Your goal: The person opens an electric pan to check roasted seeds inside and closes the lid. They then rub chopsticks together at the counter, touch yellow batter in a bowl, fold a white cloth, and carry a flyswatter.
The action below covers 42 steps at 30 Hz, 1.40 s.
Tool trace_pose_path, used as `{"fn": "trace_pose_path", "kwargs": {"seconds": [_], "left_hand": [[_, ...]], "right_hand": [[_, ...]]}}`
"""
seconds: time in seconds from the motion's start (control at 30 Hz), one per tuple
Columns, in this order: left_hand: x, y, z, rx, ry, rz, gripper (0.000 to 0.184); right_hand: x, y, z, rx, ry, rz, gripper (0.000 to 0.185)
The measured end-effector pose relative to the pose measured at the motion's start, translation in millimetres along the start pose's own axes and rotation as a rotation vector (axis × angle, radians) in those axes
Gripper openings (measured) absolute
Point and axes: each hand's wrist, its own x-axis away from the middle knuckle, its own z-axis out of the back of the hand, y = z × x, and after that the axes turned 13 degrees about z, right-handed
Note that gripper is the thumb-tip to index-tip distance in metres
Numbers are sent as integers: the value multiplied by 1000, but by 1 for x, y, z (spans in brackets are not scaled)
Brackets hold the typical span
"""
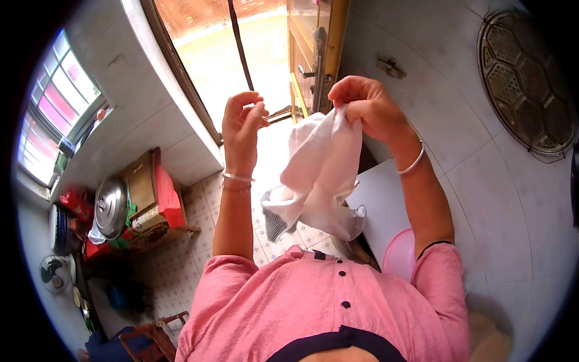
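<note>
My right hand (367,108) is raised and pinches the top edge of a thin white cloth (322,163). The cloth hangs down in loose folds in front of my chest. Its lower left corner shows a dark striped patch, and it may be a garment, though I cannot tell which kind. My left hand (244,123) is held up to the left of the cloth, apart from it. Its fingers are curled in toward the thumb, and nothing shows between them.
Ahead stands an open door (313,54) beside a bright doorway. A white surface (374,196) and a pink basin (399,253) are below my right arm. At left, a metal lidded pot (111,208) sits near boxes (142,184). An oval rack (522,84) hangs on the right wall.
</note>
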Motion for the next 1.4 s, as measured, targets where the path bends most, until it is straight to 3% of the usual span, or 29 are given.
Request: {"fn": "trace_pose_path", "kwargs": {"seconds": [0.03,0.1,0.17,0.2,0.23,0.3,0.37,0.4,0.43,0.5,0.57,0.63,0.67,0.7,0.77,0.8,0.87,0.9,0.97,1.03,1.1,1.17,1.27,1.3,1.37,1.4], "left_hand": [[33,29,-18,-261,-83,-214,23],[44,26,-26,-433,-117,-227,39],[51,0,-34,-858,-47,-311,55],[48,-5,-31,-822,-48,-330,58],[40,-9,-26,-763,-94,-160,54],[38,-8,-22,-691,-155,-57,47],[24,-8,-5,-363,-632,173,35],[24,-7,4,12,-886,456,29],[24,-10,5,9,-878,470,34],[23,-22,7,529,-1006,596,40],[20,-31,6,490,-1048,546,44],[23,-28,-9,729,-858,524,45],[23,-24,-15,700,-771,466,48],[17,-23,-15,748,-676,563,46],[16,-22,-19,877,-646,566,42],[14,-23,-19,875,-640,571,42],[7,-23,-22,844,-611,470,41],[8,-10,-30,891,-616,551,42],[7,-7,-35,870,-528,521,43],[2,-14,-34,854,-517,508,42],[-4,-8,-28,746,-570,487,38],[-9,-1,-25,635,-437,422,35],[-28,5,5,13,-254,274,35],[-24,9,3,-147,-25,166,32],[-11,1,10,-222,190,-51,25],[6,0,6,-176,159,-86,16]], "right_hand": [[-3,7,-4,-8,-10,-9,28],[-9,17,-10,-95,108,-12,30],[-16,18,-23,-115,83,-23,31],[-17,15,-24,-118,95,-20,32],[-20,11,-30,-127,76,-24,32],[-20,1,-31,-161,-72,-49,31],[-28,3,-10,-192,-44,13,31],[-35,5,-2,-223,-11,85,31],[-38,11,0,-223,-11,85,31],[-37,26,6,12,112,80,33],[-35,36,12,27,54,78,30],[-27,38,-6,465,166,114,21],[-21,33,-12,560,230,167,20],[-14,26,-20,556,218,160,20],[1,12,-33,533,351,258,21],[11,13,-37,1143,279,688,26],[22,20,-49,1066,264,594,27],[28,22,-50,993,249,493,28],[29,24,-52,1040,221,500,29],[32,37,-61,518,158,92,32],[25,58,-48,540,199,182,30],[17,61,-32,394,206,90,22],[1,33,-26,410,358,205,14],[-6,25,-25,409,411,246,15],[-21,25,-17,454,398,241,17],[-27,26,-14,501,392,237,19]]}}
